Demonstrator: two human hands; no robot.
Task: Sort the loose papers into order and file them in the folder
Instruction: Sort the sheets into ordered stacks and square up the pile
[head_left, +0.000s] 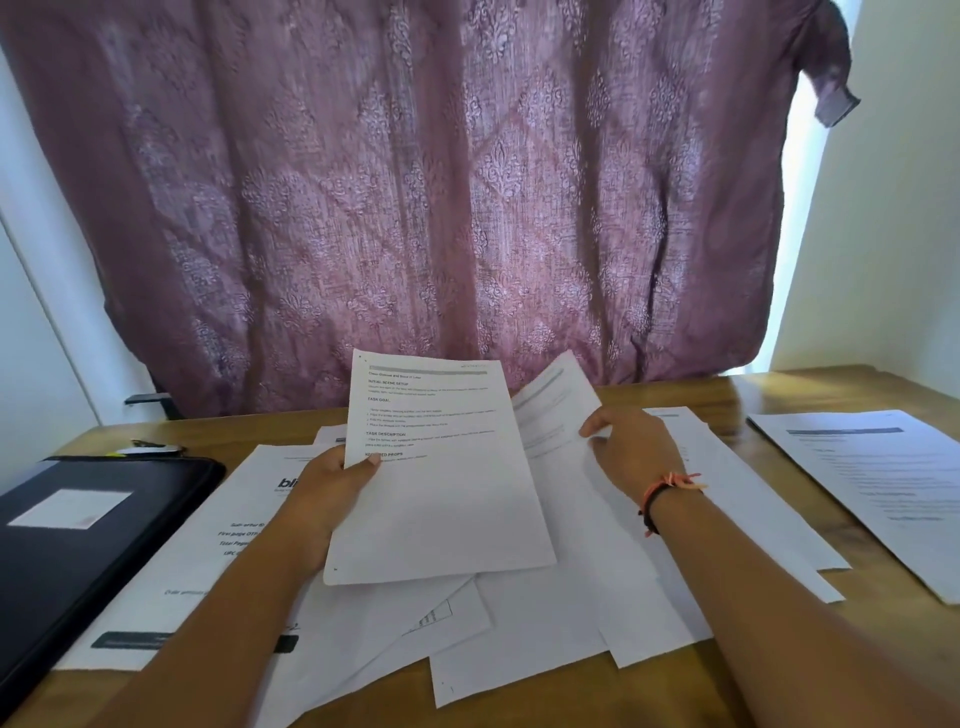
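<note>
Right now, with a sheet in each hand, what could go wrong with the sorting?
1. The left-hand grip holds the printed white sheet by one edge; it could slip into the overlapping white paper pile.
2. The right-hand grip pinches a second white sheet, so both hands are busy while the black folder with a white label lies closed.

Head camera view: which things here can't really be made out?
All in the head view:
- Fingers of the left hand: hidden behind the held sheet it grips.
- Second sheet, pinched by the right hand: partly covered by the held sheet, print blurred.
- Folder: cut off by the left edge.
- Small item behind the folder: too blurred to name.
</note>
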